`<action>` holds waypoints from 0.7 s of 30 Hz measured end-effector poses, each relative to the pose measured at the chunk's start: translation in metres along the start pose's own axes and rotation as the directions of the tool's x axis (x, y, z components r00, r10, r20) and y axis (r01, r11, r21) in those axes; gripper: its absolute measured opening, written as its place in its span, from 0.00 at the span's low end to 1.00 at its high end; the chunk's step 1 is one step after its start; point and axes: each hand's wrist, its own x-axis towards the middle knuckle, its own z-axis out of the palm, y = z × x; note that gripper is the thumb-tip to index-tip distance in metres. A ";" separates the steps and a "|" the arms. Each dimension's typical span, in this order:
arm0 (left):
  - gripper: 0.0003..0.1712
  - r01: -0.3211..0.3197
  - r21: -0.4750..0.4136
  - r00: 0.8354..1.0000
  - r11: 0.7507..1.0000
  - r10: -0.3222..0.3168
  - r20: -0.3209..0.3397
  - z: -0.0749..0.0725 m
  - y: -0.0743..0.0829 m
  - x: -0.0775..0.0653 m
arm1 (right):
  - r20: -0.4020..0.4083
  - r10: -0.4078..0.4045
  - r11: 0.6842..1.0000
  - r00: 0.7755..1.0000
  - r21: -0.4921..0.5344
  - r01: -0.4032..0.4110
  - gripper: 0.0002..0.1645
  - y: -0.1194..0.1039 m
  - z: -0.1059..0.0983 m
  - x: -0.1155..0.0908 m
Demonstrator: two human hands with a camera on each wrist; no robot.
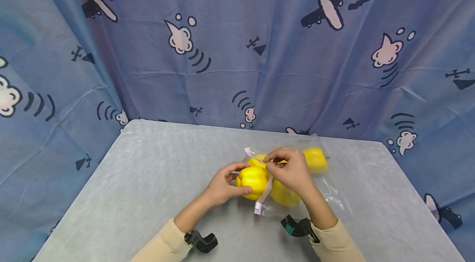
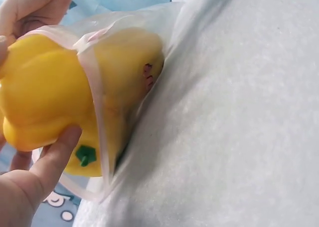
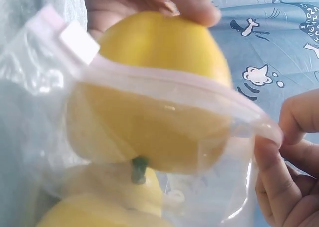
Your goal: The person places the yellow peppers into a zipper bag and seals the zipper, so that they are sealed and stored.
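My left hand (image 1: 222,185) grips a yellow bell pepper (image 1: 252,179), thumb on its near side and fingers round the far side. That pepper sits in the mouth of a clear zip bag (image 1: 334,200), partly behind the pink rim strip (image 3: 169,82) in the right wrist view. With thumb and fingertips, my right hand (image 1: 291,167) pinches the rim, holding it raised. Other yellow peppers (image 1: 315,160) lie inside the bag. A green stem (image 3: 139,169) shows through the plastic, and another green stem (image 2: 85,154) is below the left thumb in the left wrist view.
A white slider (image 3: 79,42) sits at one end of the strip. The bag rests on a grey-white table (image 1: 159,171), right of its middle. Behind and beside the table hangs a blue curtain (image 1: 222,47) printed with planes and clouds. Both wrists wear dark straps (image 1: 202,241).
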 end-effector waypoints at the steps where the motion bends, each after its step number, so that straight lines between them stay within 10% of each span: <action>1: 0.36 -0.006 0.006 1.000 1.000 0.006 -0.004 0.001 0.000 0.000 | 0.000 0.002 1.000 1.000 0.002 -0.002 0.09 0.000 0.000 0.000; 21: 0.28 -0.038 -0.125 0.999 0.992 0.038 -0.002 0.006 -0.011 0.009 | -0.022 0.022 1.000 1.000 0.017 -0.021 0.07 -0.004 0.004 0.004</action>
